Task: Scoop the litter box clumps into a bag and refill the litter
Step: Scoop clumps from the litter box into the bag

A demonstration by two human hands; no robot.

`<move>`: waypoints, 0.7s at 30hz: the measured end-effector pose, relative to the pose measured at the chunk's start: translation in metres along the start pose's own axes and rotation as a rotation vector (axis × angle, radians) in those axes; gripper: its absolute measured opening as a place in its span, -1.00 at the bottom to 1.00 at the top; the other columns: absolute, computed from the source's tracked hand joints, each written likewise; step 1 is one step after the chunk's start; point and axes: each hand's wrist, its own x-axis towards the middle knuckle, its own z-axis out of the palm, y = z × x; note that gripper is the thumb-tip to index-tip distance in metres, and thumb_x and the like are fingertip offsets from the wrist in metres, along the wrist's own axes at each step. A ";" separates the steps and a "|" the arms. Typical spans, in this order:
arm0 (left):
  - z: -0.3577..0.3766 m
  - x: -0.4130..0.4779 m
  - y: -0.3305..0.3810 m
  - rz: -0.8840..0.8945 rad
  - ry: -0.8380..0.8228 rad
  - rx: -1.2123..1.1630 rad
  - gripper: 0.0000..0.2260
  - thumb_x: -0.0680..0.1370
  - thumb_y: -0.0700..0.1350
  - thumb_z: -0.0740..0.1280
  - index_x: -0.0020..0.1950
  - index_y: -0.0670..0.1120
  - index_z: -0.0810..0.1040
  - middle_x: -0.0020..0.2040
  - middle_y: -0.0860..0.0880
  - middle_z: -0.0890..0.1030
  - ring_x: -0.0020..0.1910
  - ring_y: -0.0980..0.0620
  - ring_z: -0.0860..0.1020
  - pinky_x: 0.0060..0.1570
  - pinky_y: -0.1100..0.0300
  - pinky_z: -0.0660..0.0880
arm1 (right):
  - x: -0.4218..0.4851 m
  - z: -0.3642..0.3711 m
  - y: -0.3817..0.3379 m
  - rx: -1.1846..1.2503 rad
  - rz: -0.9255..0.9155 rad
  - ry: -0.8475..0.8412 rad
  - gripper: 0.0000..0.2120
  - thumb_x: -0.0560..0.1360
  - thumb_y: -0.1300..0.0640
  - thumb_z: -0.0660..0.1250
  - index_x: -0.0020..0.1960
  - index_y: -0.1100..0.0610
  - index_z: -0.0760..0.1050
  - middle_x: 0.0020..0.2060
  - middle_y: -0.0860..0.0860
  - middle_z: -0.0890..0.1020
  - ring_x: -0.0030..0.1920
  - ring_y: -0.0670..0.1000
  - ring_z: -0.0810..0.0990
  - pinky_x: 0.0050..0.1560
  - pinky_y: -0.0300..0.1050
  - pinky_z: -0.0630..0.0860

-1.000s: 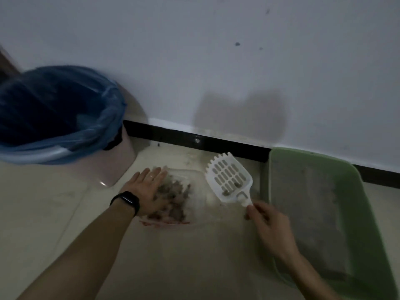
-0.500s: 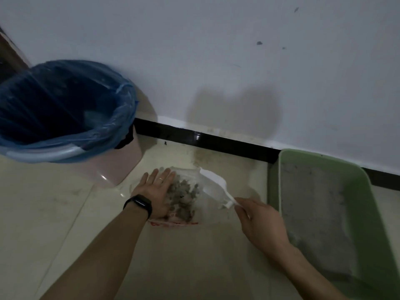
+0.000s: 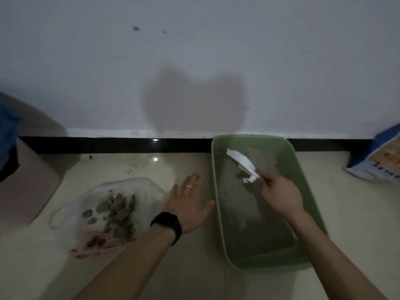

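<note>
Nearest the person, on the near side of the grip, is the front wall of the green box [image 3: 270,262]. Its long axis runs from the person toward the wall, and a thin grey layer of litter [image 3: 242,213] covers its floor.

Further out, the right hand [image 3: 279,195] is over the middle of the box, its fingers wrapped round the handle of the white scoop [image 3: 241,162]. From the grip, the scoop's long axis points away and to the left, toward the box's far left corner. The head is turned nearly edge-on above the litter, and whether it touches the litter cannot be told.

Left of the grip, outside the box, the left hand [image 3: 188,204] lies flat with straight fingers and holds nothing. Its thumb tip is at the box's left wall, but contact is unclear. It wears a ring [image 3: 189,187] and a watch [image 3: 167,225].

Further left of the grip, beyond that hand, the clear bag [image 3: 142,191] lies slack on the floor with clumps [image 3: 116,211] inside.

This looks like another sifting pass. Any load must cross the left wall to reach the bag, and the free left hand is nearer for opening the bag's mouth.

Well to the right of the grip stands a litter sack [image 3: 376,165], so the refill is not yet begun. Far left is a bin [image 3: 26,180].
</note>
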 end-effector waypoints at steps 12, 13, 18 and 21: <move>0.026 0.009 0.036 0.037 0.056 0.086 -0.21 0.48 0.25 0.01 0.56 0.00 -0.33 0.60 0.01 -0.16 0.55 0.07 -0.15 0.45 0.09 -0.26 | 0.021 0.012 -0.010 -0.516 -0.335 -0.104 -0.63 0.57 0.12 0.18 0.36 -0.02 0.47 0.24 0.07 0.52 0.20 0.15 0.51 0.11 -0.01 0.43; 0.028 0.009 0.037 0.032 0.060 0.071 -0.21 0.47 0.24 0.01 0.56 0.01 -0.33 0.60 0.01 -0.17 0.55 0.06 -0.14 0.47 0.07 -0.23 | 0.009 0.011 -0.002 -0.559 -0.367 -0.118 -0.61 0.57 0.10 0.19 0.38 -0.04 0.45 0.26 0.06 0.50 0.20 0.14 0.50 0.13 0.00 0.39; 0.035 0.012 0.044 0.003 0.108 0.042 -0.21 0.48 0.13 0.08 0.57 -0.05 -0.28 0.59 -0.02 -0.16 0.56 0.01 -0.10 0.47 0.05 -0.20 | -0.058 0.001 0.045 -0.665 -0.383 -0.228 -0.64 0.58 0.01 0.17 0.37 -0.11 0.44 0.22 -0.01 0.52 0.14 0.11 0.48 0.04 -0.02 0.26; 0.043 0.011 0.050 -0.041 0.133 0.021 -0.22 0.48 0.10 0.03 0.56 -0.06 -0.33 0.59 -0.02 -0.19 0.56 -0.01 -0.09 0.52 -0.01 -0.14 | -0.075 -0.019 0.073 -0.637 -0.290 -0.251 -0.60 0.53 -0.03 0.17 0.35 -0.23 0.43 0.17 -0.15 0.56 0.11 0.04 0.54 0.01 -0.06 0.28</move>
